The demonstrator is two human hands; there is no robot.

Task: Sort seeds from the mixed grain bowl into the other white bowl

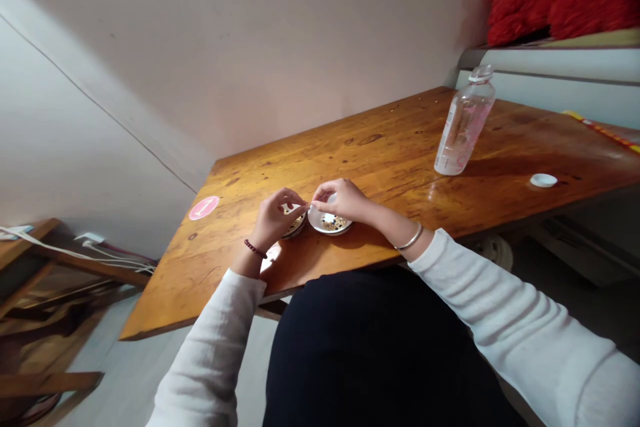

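Observation:
Two small bowls stand side by side near the front edge of the wooden table [365, 167]. The right bowl [316, 221] is white and holds small beads [336, 222], mostly golden with some dark ones. Similar beads lie in the left bowl [295, 230], which my left hand partly hides. My left hand [276, 215] is above the left bowl, thumb and finger pinched. Over the right bowl my right hand [343, 199] pinches too. Both sets of fingertips meet between the bowls; what they hold is too small to make out.
A clear plastic bottle [465, 123] stands uncapped at the right, with a white cap [543, 180] nearby. A round pink sticker [204, 207] marks the table's left side. Behind the table rises a wall [300, 47]. White cables [100, 253] run at the far left.

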